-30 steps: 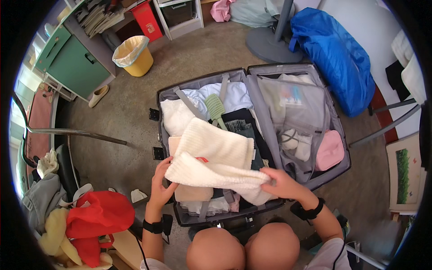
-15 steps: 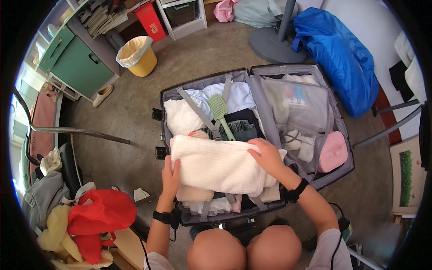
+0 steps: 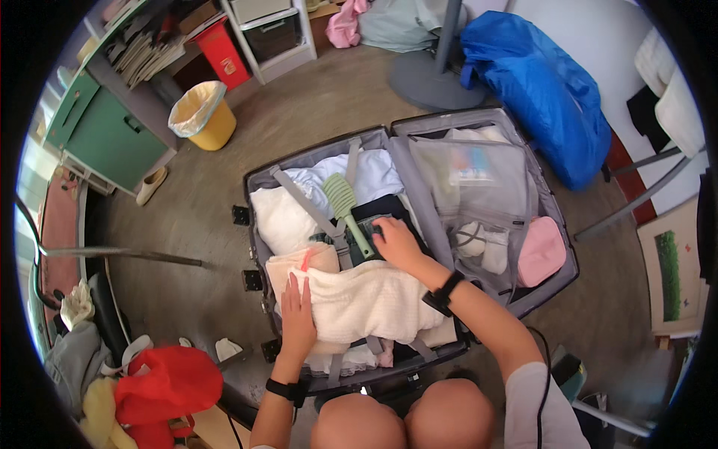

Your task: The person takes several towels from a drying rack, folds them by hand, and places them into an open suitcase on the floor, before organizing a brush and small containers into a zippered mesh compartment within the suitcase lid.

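An open suitcase (image 3: 516, 305) lies on the floor before my knees, its left half packed with clothes. Across the near part of that half rests a cream towel (image 3: 366, 299), now rumpled. My left hand (image 3: 298, 314) lies flat on the towel's left end, fingers stretched, beside a folded peach cloth (image 3: 299, 260). My right hand (image 3: 400, 245) is beyond the towel with loosely bent fingers, over dark folded clothes (image 3: 393, 209) and just right of a green hairbrush (image 3: 341, 196). Nothing shows in its grasp. Grey straps (image 3: 303, 198) cross the clothes.
The suitcase's right half has a mesh pocket (image 3: 479, 198) and a pink pouch (image 3: 541, 252). Around it are a blue bag (image 3: 535, 90), a grey round stand base (image 3: 434, 82), a yellow bin (image 3: 213, 127), a curved metal bar (image 3: 127, 255) and a red cloth item (image 3: 168, 385).
My right hand has left the towel and moved up to the dark clothes beside the hairbrush. My left hand now lies flat on the towel, which has settled lower and crumpled. The view has shifted.
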### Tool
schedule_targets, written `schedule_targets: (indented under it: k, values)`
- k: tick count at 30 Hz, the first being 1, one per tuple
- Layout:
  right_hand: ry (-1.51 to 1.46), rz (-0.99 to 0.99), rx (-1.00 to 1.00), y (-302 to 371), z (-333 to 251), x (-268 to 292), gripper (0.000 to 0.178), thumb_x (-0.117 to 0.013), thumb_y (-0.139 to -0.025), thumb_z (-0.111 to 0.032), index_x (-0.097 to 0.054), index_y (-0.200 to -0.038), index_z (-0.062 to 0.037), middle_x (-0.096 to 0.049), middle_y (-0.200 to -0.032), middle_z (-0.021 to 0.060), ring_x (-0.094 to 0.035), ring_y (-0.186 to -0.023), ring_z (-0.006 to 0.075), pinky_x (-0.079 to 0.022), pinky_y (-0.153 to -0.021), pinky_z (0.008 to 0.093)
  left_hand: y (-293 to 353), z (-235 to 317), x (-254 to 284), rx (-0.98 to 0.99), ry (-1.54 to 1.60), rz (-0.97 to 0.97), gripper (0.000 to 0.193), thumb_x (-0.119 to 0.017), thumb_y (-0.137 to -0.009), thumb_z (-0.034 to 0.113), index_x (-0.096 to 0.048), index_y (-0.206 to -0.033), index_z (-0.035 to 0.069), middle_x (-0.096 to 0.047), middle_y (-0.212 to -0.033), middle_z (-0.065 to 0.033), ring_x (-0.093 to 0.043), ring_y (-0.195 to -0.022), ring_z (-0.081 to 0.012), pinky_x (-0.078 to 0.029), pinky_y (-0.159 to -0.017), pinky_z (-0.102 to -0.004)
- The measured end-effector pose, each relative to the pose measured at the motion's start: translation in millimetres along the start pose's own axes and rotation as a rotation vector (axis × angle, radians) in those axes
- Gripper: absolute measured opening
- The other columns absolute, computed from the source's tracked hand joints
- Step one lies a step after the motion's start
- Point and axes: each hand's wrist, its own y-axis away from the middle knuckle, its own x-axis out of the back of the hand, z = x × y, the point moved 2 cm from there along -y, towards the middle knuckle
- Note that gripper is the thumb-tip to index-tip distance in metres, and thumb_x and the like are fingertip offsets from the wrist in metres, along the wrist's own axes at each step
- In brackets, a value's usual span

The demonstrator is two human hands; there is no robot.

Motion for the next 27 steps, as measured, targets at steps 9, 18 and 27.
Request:
schedule_targets:
  k: [9,18,27]
  values:
    - [0.503,-0.487,-0.105,-38,-33,-20,0.043,-0.069,-0.066,-0.04,-0.062,-0.089,-0.0045,-0.05,-0.099,0.0117,-0.048,-0.096,0.0293,-0.042,-0.075,0.0425,-12,-26,-28,0.027,-0.032,-0.172,0.057,-0.036,-0.081,0.0,-0.017,-0.135,-0.005,-0.009,-0.141,-0.0252,-0.013,-0.131,-0.0398,-0.017,-0.103,-0.051]
    - [0.231,-0.173,-0.161,-28,-31,34,0.029,-0.052,-0.078,-0.028,-0.048,-0.083,-0.0005,-0.06,-0.069,0.0181,-0.06,-0.064,0.0363,-0.048,-0.059,0.0471,-3,-35,-22,0.003,0.121,-0.084,0.059,-0.037,-0.077,-0.006,-0.021,-0.134,-0.003,-0.012,-0.141,-0.0252,-0.02,-0.128,-0.0403,-0.022,-0.102,-0.0476]
    - [0.173,0.102,-0.514,89,92,150,0.033,-0.043,-0.089,-0.031,-0.046,-0.088,0.0022,-0.056,-0.072,0.0272,-0.054,-0.068,0.0443,-0.04,-0.06,0.0514,0,-19,-3,0.114,0.193,0.014,0.063,-0.04,-0.075,-0.008,-0.021,-0.135,0.0,-0.03,-0.13,-0.0302,-0.036,-0.114,-0.0441,-0.031,-0.097,-0.0433]
